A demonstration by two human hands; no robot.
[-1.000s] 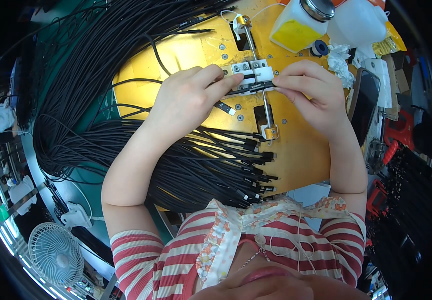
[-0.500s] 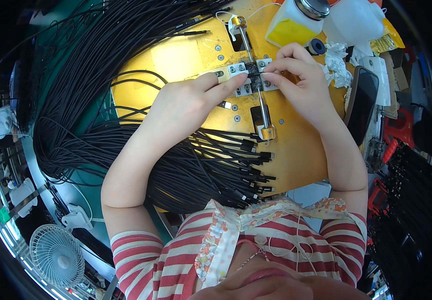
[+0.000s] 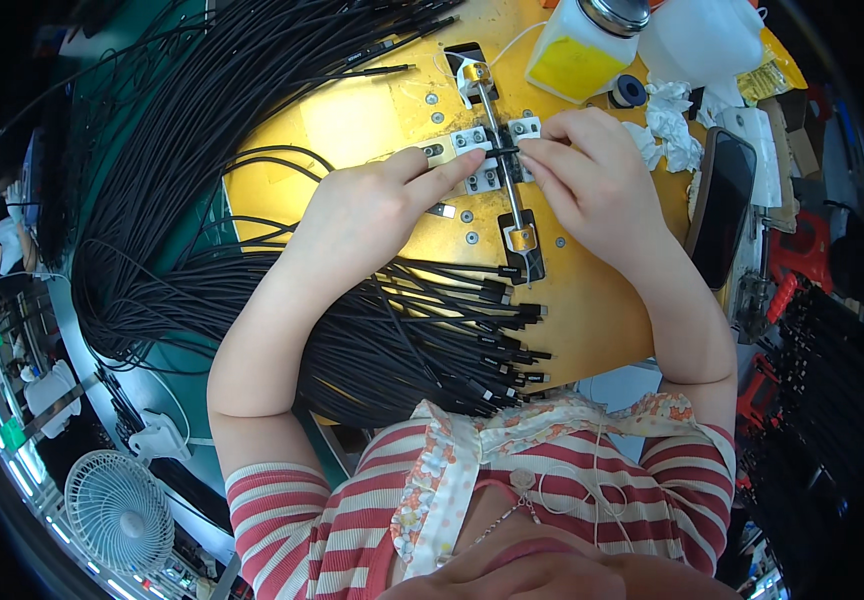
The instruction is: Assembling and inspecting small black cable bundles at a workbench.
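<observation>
Gold end blocks (image 3: 521, 239) sit closer to my hands than half a second ago. Black cable (image 3: 502, 153) lies crosswise over metal rod (image 3: 512, 190), bridging my fingertips. Right hand (image 3: 597, 175): fingertips pinched on cable's right end. Left hand (image 3: 367, 208): index tip at left end; can't tell if gripping.

Bright, glossy gold metal gleams off the plate (image 3: 597, 315), and there's polished metal on the rod (image 3: 514, 200)! Smooth, matt black plastic coats the cables (image 3: 132, 270); crumpled, rough paper (image 3: 674, 125) here, ribbed cloth on the shirt (image 3: 352, 490), slick glossy phone (image 3: 724, 205)!
</observation>
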